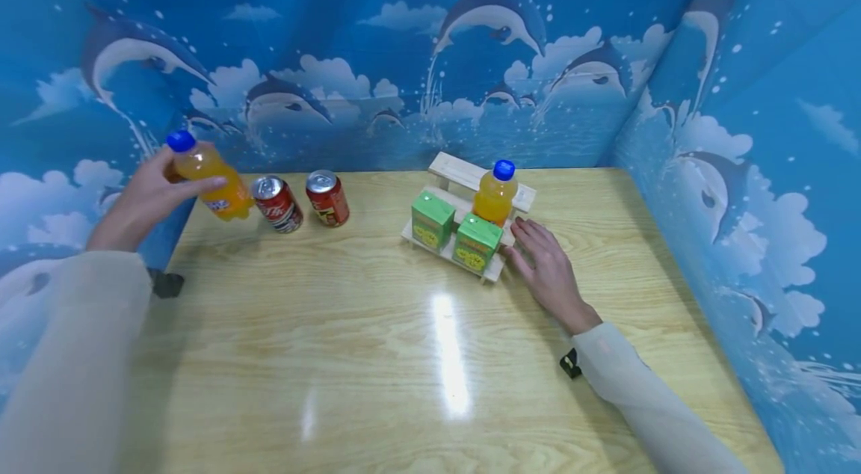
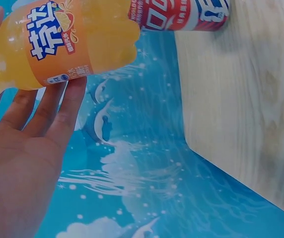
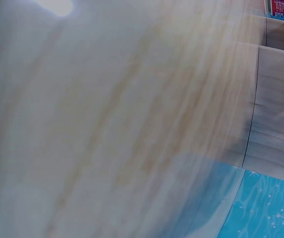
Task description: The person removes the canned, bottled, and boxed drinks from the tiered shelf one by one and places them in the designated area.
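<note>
My left hand (image 1: 144,190) grips a bottle of orange soda (image 1: 214,179) with a blue cap, tilted and held up at the table's left back corner. In the left wrist view, fingers curl round the soda bottle (image 2: 57,44). Its base is close to a red cola can (image 1: 277,203); whether they touch I cannot tell. My right hand (image 1: 546,265) rests at the right end of a small wooden tiered rack (image 1: 464,173), fingers fairly straight. On the rack stand two green juice boxes (image 1: 433,220) in front and another orange soda bottle (image 1: 495,196) behind.
A second red can (image 1: 327,199) stands upright to the right of the cola can. The wooden table (image 1: 323,339) ends at a blue dolphin-print curtain (image 1: 377,33) at the back and sides.
</note>
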### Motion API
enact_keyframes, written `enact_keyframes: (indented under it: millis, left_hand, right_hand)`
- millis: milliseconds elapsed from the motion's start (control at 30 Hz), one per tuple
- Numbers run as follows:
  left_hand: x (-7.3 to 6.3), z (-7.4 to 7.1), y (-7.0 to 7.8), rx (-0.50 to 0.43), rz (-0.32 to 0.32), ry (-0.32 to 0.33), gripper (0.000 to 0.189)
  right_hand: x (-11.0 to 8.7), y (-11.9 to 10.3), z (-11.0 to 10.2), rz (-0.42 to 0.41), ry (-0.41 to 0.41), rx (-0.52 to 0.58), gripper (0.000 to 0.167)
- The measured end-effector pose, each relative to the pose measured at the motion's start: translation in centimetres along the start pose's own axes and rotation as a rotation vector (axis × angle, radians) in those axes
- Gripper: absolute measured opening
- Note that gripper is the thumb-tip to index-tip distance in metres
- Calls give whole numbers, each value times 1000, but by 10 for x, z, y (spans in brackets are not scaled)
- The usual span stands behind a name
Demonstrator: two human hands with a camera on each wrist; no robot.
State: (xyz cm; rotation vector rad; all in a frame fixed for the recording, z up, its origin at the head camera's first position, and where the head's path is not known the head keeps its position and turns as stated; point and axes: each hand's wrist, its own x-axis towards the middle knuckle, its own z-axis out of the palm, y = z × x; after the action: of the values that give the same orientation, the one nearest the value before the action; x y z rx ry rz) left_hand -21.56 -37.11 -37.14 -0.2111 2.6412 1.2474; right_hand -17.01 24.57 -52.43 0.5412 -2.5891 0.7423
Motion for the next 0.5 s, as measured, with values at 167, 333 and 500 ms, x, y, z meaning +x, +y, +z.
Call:
enact_keyframes:
  millis: [167, 333, 500]
  left_hand:
    - [-1, 0, -9, 1, -12, 1, 105]
    - [-1, 4, -18, 21, 2, 4, 103]
    - [0, 9, -26, 21, -14, -21, 107]
  right_hand:
    - [0, 0, 0, 1, 0, -6, 51]
    - [0, 1, 1, 7, -4, -5, 51]
    - [-1, 2, 2, 11, -9, -3, 51]
